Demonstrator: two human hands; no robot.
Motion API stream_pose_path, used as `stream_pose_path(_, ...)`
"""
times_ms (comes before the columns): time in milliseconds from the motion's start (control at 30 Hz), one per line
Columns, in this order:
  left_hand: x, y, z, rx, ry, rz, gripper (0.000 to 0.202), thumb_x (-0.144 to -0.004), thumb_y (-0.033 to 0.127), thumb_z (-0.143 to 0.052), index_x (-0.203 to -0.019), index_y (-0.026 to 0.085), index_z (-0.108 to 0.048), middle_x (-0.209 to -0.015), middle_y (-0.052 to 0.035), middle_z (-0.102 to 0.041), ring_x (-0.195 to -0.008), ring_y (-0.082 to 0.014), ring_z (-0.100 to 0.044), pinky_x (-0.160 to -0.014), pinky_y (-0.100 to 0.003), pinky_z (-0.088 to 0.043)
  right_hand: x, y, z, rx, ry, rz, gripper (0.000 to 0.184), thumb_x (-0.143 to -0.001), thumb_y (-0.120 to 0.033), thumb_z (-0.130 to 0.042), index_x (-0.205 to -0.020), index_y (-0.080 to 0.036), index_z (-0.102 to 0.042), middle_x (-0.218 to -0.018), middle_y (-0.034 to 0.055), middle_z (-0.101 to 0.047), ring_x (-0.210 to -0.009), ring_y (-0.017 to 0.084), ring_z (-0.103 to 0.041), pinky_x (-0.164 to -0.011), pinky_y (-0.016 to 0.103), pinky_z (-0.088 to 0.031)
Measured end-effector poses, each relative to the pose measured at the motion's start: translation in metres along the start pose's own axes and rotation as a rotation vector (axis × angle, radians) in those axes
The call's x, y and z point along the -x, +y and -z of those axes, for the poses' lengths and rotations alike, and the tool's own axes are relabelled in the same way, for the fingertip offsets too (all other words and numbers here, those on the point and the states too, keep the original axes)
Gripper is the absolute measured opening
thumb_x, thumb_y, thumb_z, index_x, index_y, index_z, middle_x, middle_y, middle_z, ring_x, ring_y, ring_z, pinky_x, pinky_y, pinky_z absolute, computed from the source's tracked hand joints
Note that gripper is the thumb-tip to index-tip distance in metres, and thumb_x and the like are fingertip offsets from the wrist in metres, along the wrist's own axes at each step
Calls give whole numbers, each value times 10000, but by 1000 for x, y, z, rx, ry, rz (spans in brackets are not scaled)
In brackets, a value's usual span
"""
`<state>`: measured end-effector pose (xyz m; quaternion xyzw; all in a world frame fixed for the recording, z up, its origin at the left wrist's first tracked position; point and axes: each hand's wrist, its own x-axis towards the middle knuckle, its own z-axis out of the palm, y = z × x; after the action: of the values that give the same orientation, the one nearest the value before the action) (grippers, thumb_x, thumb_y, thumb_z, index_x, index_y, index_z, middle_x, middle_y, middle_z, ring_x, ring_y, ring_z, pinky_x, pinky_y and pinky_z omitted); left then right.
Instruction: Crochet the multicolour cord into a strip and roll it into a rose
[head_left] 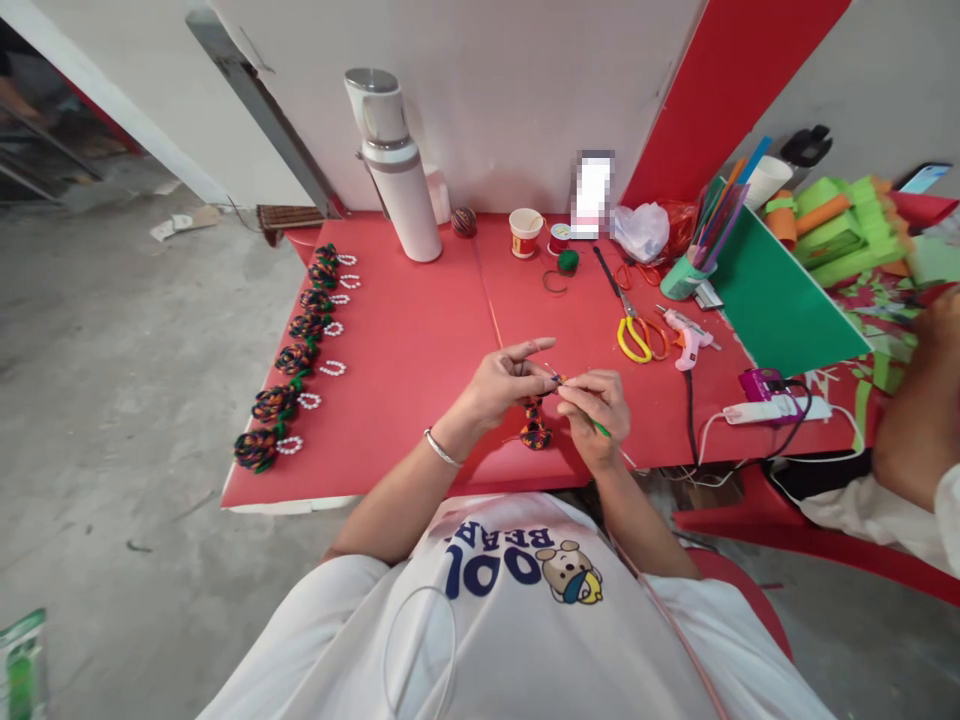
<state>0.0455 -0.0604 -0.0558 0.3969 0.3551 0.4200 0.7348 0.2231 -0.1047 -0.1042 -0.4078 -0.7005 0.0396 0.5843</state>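
Over the near edge of the red table (pixel 405 340), my left hand (pixel 504 385) pinches a thin strand with thumb and finger, its index finger raised. My right hand (pixel 596 405) is closed on a thin green stick, touching the left hand's fingertips. A small multicoloured woven flower (pixel 535 430) hangs just below both hands. Along the table's left edge lie several finished woven flowers (pixel 289 360), each with a white bead loop beside it.
A white thermos (pixel 396 170) stands at the back. Yellow scissors (pixel 636 335), a pink glue gun (pixel 690 340), a small cup (pixel 526 232), thread spools, a power strip (pixel 776 408) and a green sheet (pixel 784 300) fill the right side. Another person's arm (pixel 919 420) is at the far right.
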Motion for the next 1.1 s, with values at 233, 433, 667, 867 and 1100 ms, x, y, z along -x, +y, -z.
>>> stream_pose_path(233,1,8,6,-42,-33,7,736,-610,188,-908,-1303,103,-677,-733,-43,-758,-640,-138,-677,-612,-249,-501,-21,5,15,-152,-129,34,169,-935,-413,-690,-1078,-368,-767,-961,22,-768,-871,220,-679,-783,439,-577)
stream_pose_path(433,1,-3,-12,-30,96,-129,998,-631,225,-897,-1525,93,-473,-708,-9,-746,-594,-107,-629,-596,-234,-449,-12,-12,2,56,6,50,383,-901,-222,-741,-1233,-411,-720,-1036,35,-750,-938,220,-661,-825,405,-559)
stream_pose_path(667,5,5,-4,43,-39,-19,1237,-592,209,-930,-1628,113,-262,-673,-3,-751,-482,-80,-560,-494,-213,-307,-10,-2,-4,-109,3,67,261,-940,-335,-694,-1185,-415,-737,-991,24,-735,-921,218,-671,-809,419,-571)
stream_pose_path(867,7,13,4,-37,-100,32,1193,-601,159,-905,-1617,94,-283,-700,-32,-769,-608,-138,-687,-636,-237,-463,-36,6,25,-251,-293,71,187,-912,-388,-724,-1084,-345,-782,-972,29,-764,-913,210,-671,-838,419,-563)
stream_pose_path(1100,6,18,4,-166,-140,25,1019,-630,106,-838,-1559,89,-421,-739,-33,-761,-651,-126,-676,-625,-226,-456,-54,7,49,-396,-438,-39,160,-918,-309,-727,-1062,-317,-794,-949,42,-777,-886,209,-672,-826,407,-540)
